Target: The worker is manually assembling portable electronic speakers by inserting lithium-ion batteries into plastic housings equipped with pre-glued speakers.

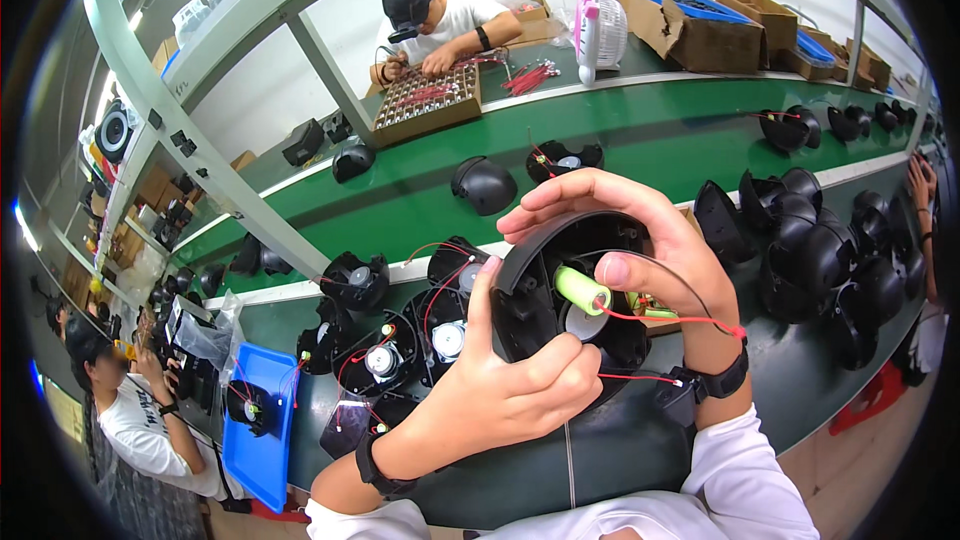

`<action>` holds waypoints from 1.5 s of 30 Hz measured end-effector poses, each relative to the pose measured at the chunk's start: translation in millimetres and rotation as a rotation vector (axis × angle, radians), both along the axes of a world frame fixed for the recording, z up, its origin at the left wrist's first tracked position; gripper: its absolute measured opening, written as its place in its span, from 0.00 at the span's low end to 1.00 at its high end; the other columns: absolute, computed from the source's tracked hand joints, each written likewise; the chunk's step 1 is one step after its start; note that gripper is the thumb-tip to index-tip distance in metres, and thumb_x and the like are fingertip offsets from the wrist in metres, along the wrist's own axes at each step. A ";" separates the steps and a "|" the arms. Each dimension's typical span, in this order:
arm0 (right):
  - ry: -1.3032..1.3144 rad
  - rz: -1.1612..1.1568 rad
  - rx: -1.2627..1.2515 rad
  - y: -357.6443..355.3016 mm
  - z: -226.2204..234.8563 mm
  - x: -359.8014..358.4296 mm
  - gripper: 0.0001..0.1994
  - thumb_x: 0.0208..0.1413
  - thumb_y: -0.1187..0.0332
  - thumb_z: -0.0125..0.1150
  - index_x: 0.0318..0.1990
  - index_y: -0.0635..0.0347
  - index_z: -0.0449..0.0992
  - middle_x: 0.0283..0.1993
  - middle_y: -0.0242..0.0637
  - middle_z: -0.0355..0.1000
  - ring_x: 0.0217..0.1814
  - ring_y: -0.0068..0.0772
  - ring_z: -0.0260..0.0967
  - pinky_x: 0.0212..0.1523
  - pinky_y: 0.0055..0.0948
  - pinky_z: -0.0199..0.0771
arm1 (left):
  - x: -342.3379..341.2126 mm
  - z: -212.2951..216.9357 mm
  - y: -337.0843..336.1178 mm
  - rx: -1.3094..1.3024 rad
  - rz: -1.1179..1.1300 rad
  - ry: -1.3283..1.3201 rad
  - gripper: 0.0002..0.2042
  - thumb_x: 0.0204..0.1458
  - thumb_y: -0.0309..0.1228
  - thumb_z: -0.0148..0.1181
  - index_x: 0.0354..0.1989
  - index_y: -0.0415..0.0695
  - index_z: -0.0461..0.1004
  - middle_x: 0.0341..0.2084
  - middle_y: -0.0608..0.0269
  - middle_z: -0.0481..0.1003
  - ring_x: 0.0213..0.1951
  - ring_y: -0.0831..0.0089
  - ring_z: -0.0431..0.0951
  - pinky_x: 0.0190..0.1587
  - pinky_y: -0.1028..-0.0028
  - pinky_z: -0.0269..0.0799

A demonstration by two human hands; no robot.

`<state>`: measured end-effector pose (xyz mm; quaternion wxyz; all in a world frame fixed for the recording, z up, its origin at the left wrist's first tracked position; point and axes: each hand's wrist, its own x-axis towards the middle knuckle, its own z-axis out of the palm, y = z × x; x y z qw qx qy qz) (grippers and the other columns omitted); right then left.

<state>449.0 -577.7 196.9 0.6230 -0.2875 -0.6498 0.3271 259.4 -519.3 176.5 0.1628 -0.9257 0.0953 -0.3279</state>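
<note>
Between my hands, above the bench, is a round black plastic speaker housing (520,285), its hollow side facing me. A green cylindrical battery (582,290) with red wires sits inside, beside a grey round speaker driver (583,322). My right hand (665,240) wraps over the housing's top and right side, its thumb beside the battery. My left hand (530,385) grips the lower left rim, index finger up along the edge and the other fingers curled in. A red lead (680,318) with a small connector hangs out over my right wrist.
Several half-built speaker housings (380,360) lie left of my hands; empty black shells (800,240) are heaped at the right. Beyond runs a green conveyor belt (400,190) carrying more shells. A blue tray (260,460) stands left. Co-workers sit across the belt and at the left.
</note>
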 end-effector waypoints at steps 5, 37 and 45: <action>0.076 0.109 -0.029 2.0 -0.4 1.2 0.31 0.44 0.69 0.63 0.56 0.69 0.61 0.55 0.46 0.66 0.60 0.35 0.62 0.61 0.31 0.59 | -2.7 1.3 0.4 -0.006 -0.005 0.001 0.04 0.44 0.35 0.57 0.21 0.56 0.69 0.32 0.77 0.63 0.47 0.85 0.62 0.52 0.33 0.62; 0.143 -0.092 0.028 -4.2 1.5 -25.0 0.23 0.33 0.74 0.71 0.42 0.67 0.72 0.44 0.43 0.73 0.49 0.32 0.71 0.53 0.30 0.68 | -13.4 11.3 12.9 0.312 -0.016 0.085 0.03 0.47 0.31 0.53 0.27 0.57 0.68 0.37 0.73 0.58 0.50 0.83 0.59 0.52 0.34 0.64; 0.153 -0.591 0.059 -8.2 3.7 -27.7 0.32 0.40 0.52 0.68 0.45 0.72 0.69 0.44 0.46 0.72 0.45 0.31 0.71 0.48 0.27 0.69 | -37.9 18.5 16.3 -0.819 -0.176 -0.089 0.46 0.30 0.30 0.74 0.61 0.48 0.52 0.55 0.44 0.57 0.52 0.55 0.65 0.52 0.58 0.64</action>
